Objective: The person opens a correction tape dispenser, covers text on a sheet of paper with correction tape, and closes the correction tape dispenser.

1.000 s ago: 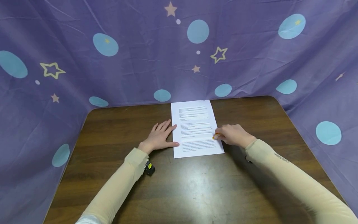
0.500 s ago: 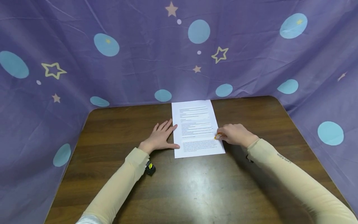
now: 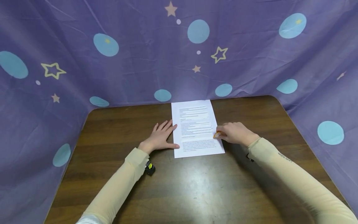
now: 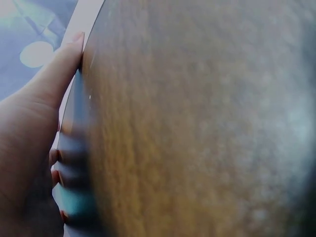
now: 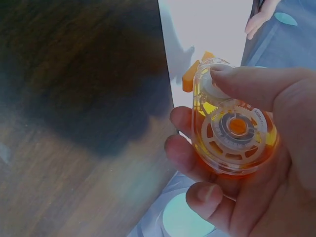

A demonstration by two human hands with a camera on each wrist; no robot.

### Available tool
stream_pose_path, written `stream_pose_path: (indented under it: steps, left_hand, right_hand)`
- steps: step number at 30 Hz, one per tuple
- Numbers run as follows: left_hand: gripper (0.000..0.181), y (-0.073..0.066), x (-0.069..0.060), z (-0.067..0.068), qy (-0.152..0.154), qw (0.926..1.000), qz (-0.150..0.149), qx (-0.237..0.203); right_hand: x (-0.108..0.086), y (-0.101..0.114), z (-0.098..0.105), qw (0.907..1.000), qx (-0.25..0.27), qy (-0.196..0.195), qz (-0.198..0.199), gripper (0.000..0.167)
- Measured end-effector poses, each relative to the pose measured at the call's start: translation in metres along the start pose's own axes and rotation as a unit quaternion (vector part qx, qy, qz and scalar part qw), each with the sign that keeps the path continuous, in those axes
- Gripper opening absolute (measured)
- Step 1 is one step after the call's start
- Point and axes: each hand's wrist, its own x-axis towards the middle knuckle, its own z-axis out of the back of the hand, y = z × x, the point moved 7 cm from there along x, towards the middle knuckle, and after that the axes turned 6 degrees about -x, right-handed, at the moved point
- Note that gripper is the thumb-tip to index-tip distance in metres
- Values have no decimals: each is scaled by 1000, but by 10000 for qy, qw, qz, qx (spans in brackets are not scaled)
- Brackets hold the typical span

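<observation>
A printed sheet of paper (image 3: pixel 197 147) lies flat at the far middle of the table. On its left edge rests my left hand (image 3: pixel 158 138), fingers spread, with the thumb on the paper. In the left wrist view the left thumb (image 4: pixel 57 74) reaches to the sheet's edge. My right hand (image 3: pixel 236 133) is at the sheet's right edge and grips a clear and orange correction tape dispenser (image 5: pixel 234 131). Its thumb lies over the case while the fingers curl behind it. The dispenser's orange tip (image 5: pixel 191 76) is over the paper; whether it touches is unclear.
The brown wooden table (image 3: pixel 193 186) has rounded far corners. A purple curtain (image 3: pixel 134 62) with stars and blue dots hangs around its back and sides. A small black device (image 3: pixel 149 169) sits at the left wrist.
My right wrist has shifted slightly to the right, while the dispenser's tip stays at nearly the same place by the paper's right margin. My left hand and the sheet hold still.
</observation>
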Motion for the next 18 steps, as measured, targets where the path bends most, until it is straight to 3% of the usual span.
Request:
stream_pose_path:
  steps: [18]
  left_hand:
    - [110, 5, 3, -4, -57, 9999, 1, 89]
  right_hand:
    - [15, 30, -11, 9990, 13, 268, 357, 11]
